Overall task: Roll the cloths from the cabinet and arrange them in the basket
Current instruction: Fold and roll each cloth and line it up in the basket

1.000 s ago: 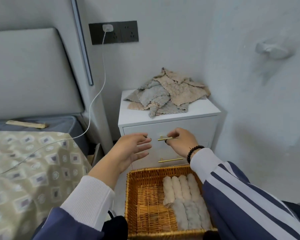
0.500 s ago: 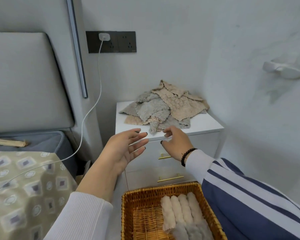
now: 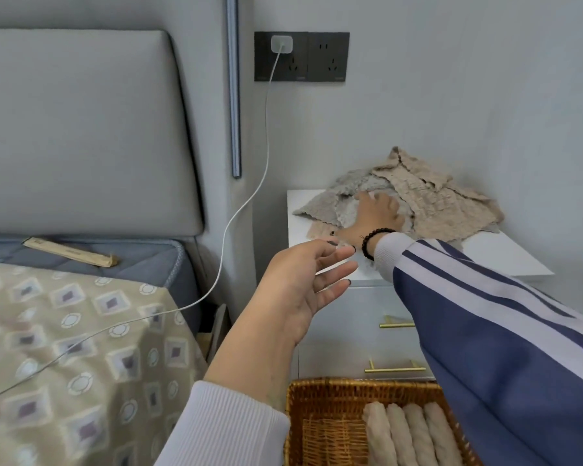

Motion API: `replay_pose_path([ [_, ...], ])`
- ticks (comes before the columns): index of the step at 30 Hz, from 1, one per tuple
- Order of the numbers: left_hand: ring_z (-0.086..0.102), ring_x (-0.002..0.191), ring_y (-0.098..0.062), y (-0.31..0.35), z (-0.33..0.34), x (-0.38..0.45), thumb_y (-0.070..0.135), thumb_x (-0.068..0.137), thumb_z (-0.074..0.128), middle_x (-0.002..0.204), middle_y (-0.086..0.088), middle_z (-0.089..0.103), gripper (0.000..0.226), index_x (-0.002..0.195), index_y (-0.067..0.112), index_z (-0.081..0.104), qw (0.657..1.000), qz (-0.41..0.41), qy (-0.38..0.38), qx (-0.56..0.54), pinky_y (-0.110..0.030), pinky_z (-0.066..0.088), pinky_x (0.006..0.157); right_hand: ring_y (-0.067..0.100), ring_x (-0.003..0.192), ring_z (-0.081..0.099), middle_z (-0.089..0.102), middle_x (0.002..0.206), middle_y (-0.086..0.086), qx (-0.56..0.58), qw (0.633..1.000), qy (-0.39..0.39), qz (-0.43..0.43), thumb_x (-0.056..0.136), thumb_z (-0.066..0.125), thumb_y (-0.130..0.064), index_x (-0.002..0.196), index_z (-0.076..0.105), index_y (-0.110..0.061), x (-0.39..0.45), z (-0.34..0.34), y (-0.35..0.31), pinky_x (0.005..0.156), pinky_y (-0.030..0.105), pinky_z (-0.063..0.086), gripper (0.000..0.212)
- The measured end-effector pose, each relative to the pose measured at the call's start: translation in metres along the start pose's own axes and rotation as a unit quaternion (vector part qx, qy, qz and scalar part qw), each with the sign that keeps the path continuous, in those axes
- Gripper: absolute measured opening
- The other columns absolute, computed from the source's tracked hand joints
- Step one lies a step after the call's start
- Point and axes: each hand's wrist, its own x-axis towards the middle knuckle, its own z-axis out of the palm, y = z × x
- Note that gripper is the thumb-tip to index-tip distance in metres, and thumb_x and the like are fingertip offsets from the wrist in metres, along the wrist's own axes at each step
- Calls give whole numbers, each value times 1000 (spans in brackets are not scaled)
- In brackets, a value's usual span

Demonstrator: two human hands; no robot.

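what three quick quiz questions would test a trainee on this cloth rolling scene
1. True or false: the right hand rests on the cloth pile on the cabinet.
2. The left hand is: A) holding a cloth B) open, holding nothing C) on a drawer handle.
3. Fill in: the rolled cloths lie in the ____.

Key: 1 true; 2 B; 3 basket.
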Motion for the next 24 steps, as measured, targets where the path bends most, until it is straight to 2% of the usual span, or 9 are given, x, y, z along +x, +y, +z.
replay_pose_path([
  [6, 75, 85, -16, 2, 3, 1, 10, 95, 51, 91, -2, 78, 15, 100, 15, 64, 1000, 4, -2, 5, -26, 57, 62, 30, 127, 38, 47, 133, 7, -38, 999, 34, 18, 90, 56, -16, 118, 61, -22, 8, 2, 15, 102, 45, 31, 29],
  [10, 75, 87, -16, -2, 8, 1, 11, 95, 52, 92, -2, 78, 15, 103, 15, 64, 1000, 2, -8, 14, -26, 57, 64, 29, 95, 59, 61, 99, 2, 156, 984, 77, 25, 93, 49, -13, 96, 60, -19, 6, -22, 25, 89, 41, 48, 13],
  [13, 75, 87, -17, -5, 12, 1, 11, 95, 51, 92, -2, 78, 14, 100, 15, 63, 1000, 0, -10, 18, -26, 57, 64, 11, 67, 49, 56, 91, -2, 298, 946, 127, 15, 95, 47, -14, 106, 58, -12, -7, -37, 27, 60, 23, 45, 16],
  [15, 75, 88, -17, -7, 17, 1, 10, 95, 51, 93, -3, 78, 13, 99, 15, 63, 1000, -1, -12, 20, -27, 57, 65, 0, 67, 45, 56, 94, -6, 358, 923, 139, 6, 96, 49, -15, 109, 57, -12, -23, -49, 29, 56, 7, 39, 15],
  [16, 75, 87, -17, -9, 20, 1, 10, 95, 51, 93, -3, 78, 13, 99, 15, 63, 1000, -2, -13, 20, -27, 57, 66, 2, 73, 49, 59, 99, -6, 387, 912, 136, -1, 96, 52, -17, 112, 58, -11, -32, -55, 30, 63, 6, 41, 18],
  [18, 75, 86, -18, -14, 28, 1, 11, 96, 51, 93, -4, 78, 14, 99, 15, 64, 1000, -9, -11, 20, -28, 58, 67, 12, 91, 56, 64, 112, 2, 438, 892, 115, -10, 94, 57, -21, 115, 61, -10, -54, -68, 36, 87, 25, 49, 23],
  [19, 75, 86, -18, -16, 32, 1, 12, 96, 51, 94, -5, 78, 14, 101, 14, 65, 1000, -13, -8, 21, -28, 59, 66, 14, 93, 57, 66, 111, 2, 462, 881, 106, -16, 93, 59, -21, 110, 63, -15, -65, -73, 39, 91, 35, 50, 19],
  [21, 74, 90, -22, -22, 39, 2, 18, 98, 53, 101, -8, 76, 17, 109, 12, 64, 999, -28, 5, 25, -31, 60, 66, 17, 91, 61, 68, 101, 1, 513, 853, 89, -29, 91, 61, -17, 96, 64, -25, -93, -83, 44, 90, 43, 52, 10],
  [24, 69, 100, -31, -30, 50, 2, 38, 99, 53, 114, -14, 66, 36, 120, 9, 55, 998, -61, 11, 15, -43, 60, 74, 20, 81, 59, 67, 88, 1, 578, 813, 47, -43, 90, 61, -11, 91, 66, -24, -133, -91, 54, 83, 43, 50, 14],
])
